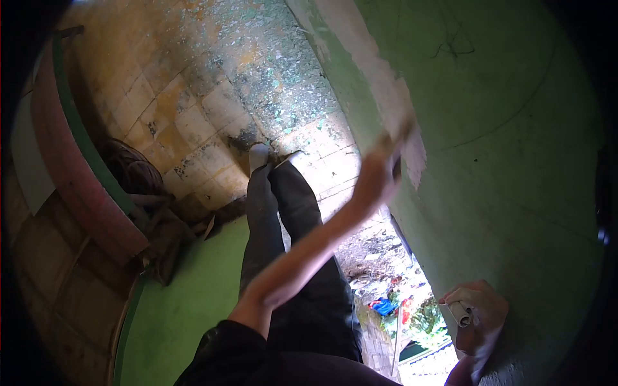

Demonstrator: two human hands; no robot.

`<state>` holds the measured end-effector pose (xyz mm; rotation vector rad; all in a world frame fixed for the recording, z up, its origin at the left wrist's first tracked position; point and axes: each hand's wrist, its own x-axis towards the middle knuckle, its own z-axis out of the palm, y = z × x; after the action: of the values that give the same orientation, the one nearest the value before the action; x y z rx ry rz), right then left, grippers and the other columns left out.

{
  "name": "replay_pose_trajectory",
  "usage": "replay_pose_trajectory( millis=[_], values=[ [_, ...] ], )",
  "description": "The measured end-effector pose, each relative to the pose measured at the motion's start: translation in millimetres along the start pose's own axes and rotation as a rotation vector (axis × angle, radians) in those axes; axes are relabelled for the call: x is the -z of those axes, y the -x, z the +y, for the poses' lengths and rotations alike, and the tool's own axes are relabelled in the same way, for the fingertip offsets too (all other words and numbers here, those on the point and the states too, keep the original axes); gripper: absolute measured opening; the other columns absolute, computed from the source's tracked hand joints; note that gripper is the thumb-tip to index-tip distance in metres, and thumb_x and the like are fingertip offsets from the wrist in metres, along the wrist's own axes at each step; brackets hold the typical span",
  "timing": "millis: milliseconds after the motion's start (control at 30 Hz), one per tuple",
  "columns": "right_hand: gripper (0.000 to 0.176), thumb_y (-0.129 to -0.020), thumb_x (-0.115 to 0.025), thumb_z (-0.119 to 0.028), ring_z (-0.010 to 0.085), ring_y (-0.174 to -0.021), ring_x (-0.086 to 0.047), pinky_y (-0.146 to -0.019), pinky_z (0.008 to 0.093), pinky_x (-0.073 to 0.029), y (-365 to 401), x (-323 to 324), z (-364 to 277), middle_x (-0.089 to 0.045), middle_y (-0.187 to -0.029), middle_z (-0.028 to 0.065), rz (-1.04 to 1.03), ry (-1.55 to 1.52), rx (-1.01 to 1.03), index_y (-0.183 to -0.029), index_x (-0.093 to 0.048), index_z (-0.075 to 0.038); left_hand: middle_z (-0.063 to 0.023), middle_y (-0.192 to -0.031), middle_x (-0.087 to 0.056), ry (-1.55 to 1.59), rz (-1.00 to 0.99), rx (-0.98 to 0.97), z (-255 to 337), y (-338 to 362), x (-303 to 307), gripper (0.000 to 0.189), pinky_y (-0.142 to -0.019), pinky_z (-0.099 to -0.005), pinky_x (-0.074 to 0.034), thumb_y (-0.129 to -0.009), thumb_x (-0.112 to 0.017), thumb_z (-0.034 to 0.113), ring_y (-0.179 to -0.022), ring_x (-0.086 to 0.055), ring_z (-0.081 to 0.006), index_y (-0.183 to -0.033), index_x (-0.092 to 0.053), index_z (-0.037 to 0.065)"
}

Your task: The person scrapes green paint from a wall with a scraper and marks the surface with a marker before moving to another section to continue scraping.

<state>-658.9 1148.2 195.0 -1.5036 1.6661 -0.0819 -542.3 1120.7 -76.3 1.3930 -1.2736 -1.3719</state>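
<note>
My left hand (376,180) is stretched out to the green wall (502,193), its fingers closed round a small tool (402,132) smeared by motion. The tool is at the edge of a bare, pale strip (386,90) where the green paint is gone. Lower down, at the right, my right hand (479,312) is wrapped round a whitish rolled piece (462,314) by the wall's edge. What the roll is made of cannot be made out.
Paint flakes litter the tiled floor (219,106) around my feet. A curved pink and green ledge (77,148) stands at the left, with a dark coiled object (132,168) beside it. Colourful debris (386,307) lies in bright light beyond the wall's edge.
</note>
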Motion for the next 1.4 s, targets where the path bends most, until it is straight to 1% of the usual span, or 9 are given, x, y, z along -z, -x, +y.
replay_pose_trajectory(
  millis=[67,233,333,500,633,1033,1233,1300,1400],
  values=[
    [0.028,-0.067,-0.058,0.009,0.0221,-0.065,-0.071,-0.056,0.0313,-0.054,-1,3,-3,-0.070,-0.082,0.0135,-0.034,-0.006,0.011,-0.089,-0.069,-0.004,-0.0198,-0.086,-0.062,-0.064,0.011,-0.124,-14,27,-22,0.064,-0.075,-0.0412,-0.053,-0.091,-0.056,-0.011,-0.079,-0.066,-0.0227,-0.151,-0.047,0.008],
    [0.028,-0.068,-0.057,0.009,0.0220,-0.066,-0.071,-0.056,0.0309,-0.054,2,4,-4,-0.071,-0.083,0.0127,-0.026,-0.027,-0.022,-0.088,-0.070,-0.005,-0.0197,-0.092,-0.061,0.001,0.142,-0.083,0,-41,8,0.075,-0.082,-0.0405,-0.058,-0.088,-0.060,-0.012,-0.081,-0.068,-0.0301,-0.155,-0.041,0.016],
    [0.026,-0.069,-0.056,0.007,0.0215,-0.066,-0.071,-0.056,0.0309,-0.054,1,3,-3,-0.071,-0.082,0.0120,0.002,-0.024,-0.017,-0.087,-0.070,-0.005,-0.0204,-0.096,-0.062,-0.070,-0.079,0.000,-2,38,-24,0.082,-0.081,-0.0419,-0.064,-0.085,-0.060,-0.015,-0.082,-0.070,-0.0323,-0.156,-0.038,0.020],
    [0.023,-0.071,-0.055,0.005,0.0213,-0.065,-0.071,-0.055,0.0307,-0.054,3,3,0,-0.071,-0.082,0.0121,-0.014,-0.009,0.003,-0.086,-0.070,-0.005,-0.0210,-0.088,-0.061,0.076,0.060,0.050,-10,-24,-5,0.073,-0.061,-0.0425,-0.053,-0.090,-0.059,-0.009,-0.067,-0.062,-0.0268,-0.156,-0.039,0.016],
    [0.023,-0.072,-0.055,0.005,0.0207,-0.064,-0.070,-0.054,0.0304,-0.054,1,3,-8,-0.070,-0.082,0.0124,-0.017,-0.013,-0.064,-0.087,-0.070,-0.005,-0.0150,-0.092,-0.061,0.033,-0.025,0.052,15,38,-22,0.081,-0.065,-0.0382,-0.055,-0.088,-0.061,-0.015,-0.066,-0.061,-0.0223,-0.156,-0.041,0.024],
    [0.019,-0.075,-0.057,0.002,0.0196,-0.063,-0.069,-0.055,0.0303,-0.053,4,2,1,-0.070,-0.082,0.0129,-0.028,-0.021,-0.039,-0.088,-0.069,-0.003,-0.0187,-0.085,-0.062,-0.026,0.201,-0.112,7,-40,4,0.070,-0.070,-0.0444,-0.059,-0.092,-0.055,-0.011,-0.073,-0.068,-0.0285,-0.155,-0.040,0.014],
    [0.022,-0.073,-0.057,0.005,0.0197,-0.064,-0.069,-0.056,0.0302,-0.053,1,3,-5,-0.070,-0.082,0.0128,-0.040,-0.031,-0.036,-0.089,-0.070,-0.004,-0.0194,-0.087,-0.061,0.011,-0.010,0.026,10,5,-3,0.067,-0.068,-0.0421,-0.051,-0.091,-0.058,-0.011,-0.070,-0.062,-0.0281,-0.152,-0.047,0.015],
    [0.024,-0.073,-0.056,0.007,0.0196,-0.064,-0.069,-0.056,0.0302,-0.053,2,3,-4,-0.070,-0.082,0.0127,-0.036,-0.024,-0.031,-0.089,-0.070,-0.004,-0.0180,-0.081,-0.059,-0.053,0.240,-0.162,-13,-33,2,0.063,-0.065,-0.0386,-0.049,-0.092,-0.058,-0.009,-0.065,-0.057,-0.0229,-0.150,-0.050,0.014],
    [0.026,-0.072,-0.055,0.009,0.0196,-0.064,-0.069,-0.056,0.0305,-0.053,5,2,-1,-0.070,-0.081,0.0127,-0.028,-0.023,-0.036,-0.089,-0.070,-0.004,-0.0145,-0.080,-0.061,0.082,0.005,0.120,-15,-27,3,0.059,-0.065,-0.0376,-0.048,-0.092,-0.057,-0.009,-0.066,-0.058,-0.0208,-0.149,-0.049,0.005]
  ],
)
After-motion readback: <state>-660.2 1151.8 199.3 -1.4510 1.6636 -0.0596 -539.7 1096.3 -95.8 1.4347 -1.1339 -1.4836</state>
